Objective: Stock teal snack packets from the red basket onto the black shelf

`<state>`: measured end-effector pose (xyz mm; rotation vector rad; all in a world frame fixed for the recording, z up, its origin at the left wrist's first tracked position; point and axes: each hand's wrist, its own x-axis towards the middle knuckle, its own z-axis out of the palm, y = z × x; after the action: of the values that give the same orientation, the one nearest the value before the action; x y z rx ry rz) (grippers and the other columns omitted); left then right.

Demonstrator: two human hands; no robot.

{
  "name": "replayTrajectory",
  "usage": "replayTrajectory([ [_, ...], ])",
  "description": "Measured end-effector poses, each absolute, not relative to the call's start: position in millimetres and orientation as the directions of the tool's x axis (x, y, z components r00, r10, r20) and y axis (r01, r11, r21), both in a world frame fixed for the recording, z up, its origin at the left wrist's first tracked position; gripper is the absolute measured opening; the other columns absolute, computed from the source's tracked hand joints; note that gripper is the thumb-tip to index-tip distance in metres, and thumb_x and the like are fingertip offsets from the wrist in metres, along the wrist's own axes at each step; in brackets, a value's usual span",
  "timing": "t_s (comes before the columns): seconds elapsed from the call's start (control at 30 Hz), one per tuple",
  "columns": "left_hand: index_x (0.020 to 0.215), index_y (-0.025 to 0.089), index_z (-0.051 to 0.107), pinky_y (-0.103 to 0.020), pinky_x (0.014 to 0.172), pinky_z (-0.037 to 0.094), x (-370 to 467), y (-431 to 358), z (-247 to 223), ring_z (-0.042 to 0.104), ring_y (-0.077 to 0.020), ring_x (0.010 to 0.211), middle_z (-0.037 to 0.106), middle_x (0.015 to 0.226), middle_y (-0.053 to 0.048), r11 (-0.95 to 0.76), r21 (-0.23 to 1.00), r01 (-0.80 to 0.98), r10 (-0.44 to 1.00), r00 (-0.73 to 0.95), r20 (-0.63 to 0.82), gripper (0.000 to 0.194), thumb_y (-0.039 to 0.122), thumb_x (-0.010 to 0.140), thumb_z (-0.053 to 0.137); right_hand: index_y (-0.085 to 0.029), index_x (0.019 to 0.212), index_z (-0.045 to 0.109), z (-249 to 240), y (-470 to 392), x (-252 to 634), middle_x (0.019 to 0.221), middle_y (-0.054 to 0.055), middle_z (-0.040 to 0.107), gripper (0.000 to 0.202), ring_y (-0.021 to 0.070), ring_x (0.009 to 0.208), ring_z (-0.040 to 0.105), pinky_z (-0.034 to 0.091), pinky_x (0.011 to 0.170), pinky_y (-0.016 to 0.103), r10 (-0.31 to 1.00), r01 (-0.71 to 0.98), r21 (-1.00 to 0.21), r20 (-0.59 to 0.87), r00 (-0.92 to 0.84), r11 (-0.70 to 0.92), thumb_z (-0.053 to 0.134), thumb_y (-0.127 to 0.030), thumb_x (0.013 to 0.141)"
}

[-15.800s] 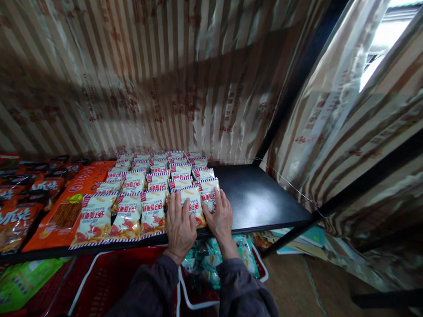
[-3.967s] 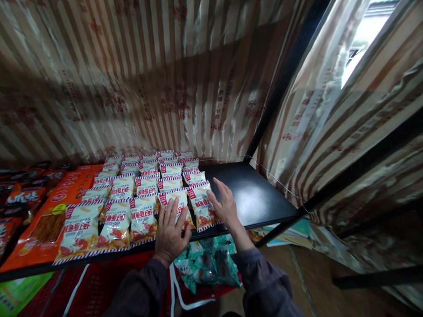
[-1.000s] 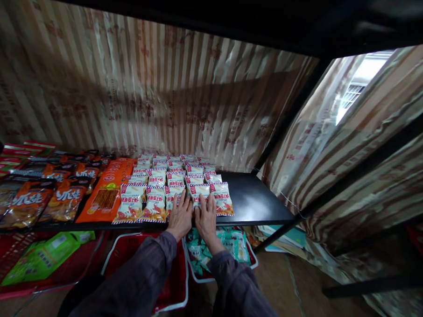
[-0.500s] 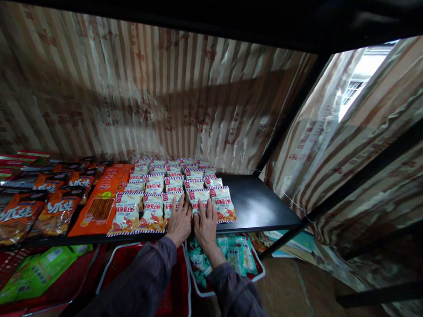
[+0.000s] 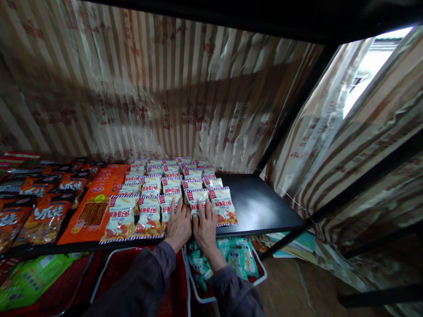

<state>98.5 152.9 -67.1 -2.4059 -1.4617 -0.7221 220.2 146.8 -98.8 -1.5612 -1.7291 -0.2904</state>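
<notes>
Several rows of small white snack bags with red print [image 5: 151, 214] lie on a black shelf [image 5: 255, 201]. My left hand [image 5: 179, 225] rests on the front-row bag [image 5: 168, 204] near the middle, its fingers stretched and slightly apart. Beside it, almost touching, my right hand [image 5: 204, 226] lies with extended fingers on the neighbouring front bag [image 5: 194, 196]. At the right end of that row is another white bag [image 5: 223, 207], just right of my right hand. Neither hand is wrapped round a bag.
Orange packs [image 5: 94, 205] and black-and-orange bags [image 5: 44, 217] fill the shelf's left side. Below stand red baskets [image 5: 172, 298], one holding teal packets [image 5: 237, 258], another a green bag [image 5: 34, 278]. A slanting black post [image 5: 293, 110] rises at the right.
The view has shifted slightly, so the bags at the left appear further left and a little larger. Both hands stay on the front-row bags, almost unmoved.
</notes>
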Motion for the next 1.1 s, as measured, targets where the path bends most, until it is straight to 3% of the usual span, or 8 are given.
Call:
replayTrajectory([
  [0.4, 0.122, 0.008, 0.054, -0.052, 0.115, 0.013, 99.0, 142.2, -61.4, 0.022, -0.0279, 0.139, 0.053, 0.132, -0.014, -0.476, 0.047, 0.878, 0.754, 0.38, 0.535, 0.04, 0.024, 0.09, 0.034, -0.021, 0.14, 0.036, -97.5, 136.6, 213.0, 0.153, 0.015, 0.016, 0.048, 0.0319, 0.138, 0.018, 0.031, 0.102, 0.054, 0.723, 0.935, -0.303, 0.687, 0.078, 0.187, 0.038, -0.031, 0.093],
  [0.57, 0.128, 0.009, 0.048, -0.052, 0.114, 0.016, 93.9, 132.6, -56.6, 0.011, -0.0277, 0.141, 0.031, 0.148, -0.015, -0.443, 0.092, 0.892, 0.77, 0.326, 0.549, 0.044, 0.024, 0.089, 0.037, -0.022, 0.142, 0.032, -96.0, 134.5, 212.3, 0.154, 0.014, 0.014, 0.05, 0.0325, 0.137, 0.018, 0.03, 0.102, 0.055, 0.726, 0.932, -0.311, 0.683, 0.082, 0.188, 0.038, -0.03, 0.093],
  [0.7, 0.135, 0.011, 0.042, -0.055, 0.113, 0.015, 79.8, 119.4, -58.5, 0.006, -0.031, 0.142, 0.021, 0.152, -0.017, -0.331, 0.196, 0.923, 0.801, 0.165, 0.575, 0.052, 0.026, 0.085, 0.045, -0.021, 0.143, 0.031, -95.1, 132.4, 212.2, 0.154, 0.014, 0.01, 0.054, 0.0344, 0.137, 0.017, 0.031, 0.101, 0.055, 0.727, 0.934, -0.319, 0.678, 0.107, 0.16, 0.04, -0.034, 0.092],
  [0.8, 0.136, 0.011, 0.039, -0.058, 0.111, 0.016, 68.0, 110.8, -68.1, 0.006, -0.0334, 0.141, 0.021, 0.151, -0.019, -0.267, 0.262, 0.928, 0.811, 0.069, 0.58, 0.055, 0.024, 0.083, 0.048, -0.019, 0.142, 0.033, -99.0, 131.8, 210.4, 0.154, 0.016, 0.013, 0.055, 0.0345, 0.136, 0.021, 0.03, 0.102, 0.054, 0.745, 0.943, -0.299, 0.661, 0.094, 0.146, 0.042, -0.036, 0.091],
  [0.9, 0.138, 0.011, 0.036, -0.061, 0.11, 0.015, 60.8, 108.4, -77.0, 0.01, -0.0343, 0.141, 0.022, 0.15, -0.019, -0.3, 0.261, 0.918, 0.816, 0.105, 0.569, 0.06, 0.024, 0.081, 0.049, -0.018, 0.142, 0.033, -101.4, 131.9, 207.5, 0.153, 0.017, 0.016, 0.055, 0.034, 0.135, 0.023, 0.029, 0.102, 0.054, 0.751, 0.947, -0.291, 0.654, 0.092, 0.138, 0.042, -0.037, 0.091],
  [1.1, 0.139, 0.013, 0.034, -0.059, 0.111, 0.015, 57.8, 115.2, -78.4, 0.014, -0.0327, 0.14, 0.023, 0.15, -0.018, -0.31, 0.241, 0.92, 0.811, 0.123, 0.572, 0.059, 0.025, 0.083, 0.047, -0.019, 0.141, 0.032, -85.9, 120.0, 195.7, 0.154, 0.015, 0.011, 0.054, 0.0341, 0.14, 0.012, 0.026, 0.104, 0.058, 0.688, 0.947, -0.2, 0.725, -0.03, 0.251, 0.043, -0.033, 0.091],
])
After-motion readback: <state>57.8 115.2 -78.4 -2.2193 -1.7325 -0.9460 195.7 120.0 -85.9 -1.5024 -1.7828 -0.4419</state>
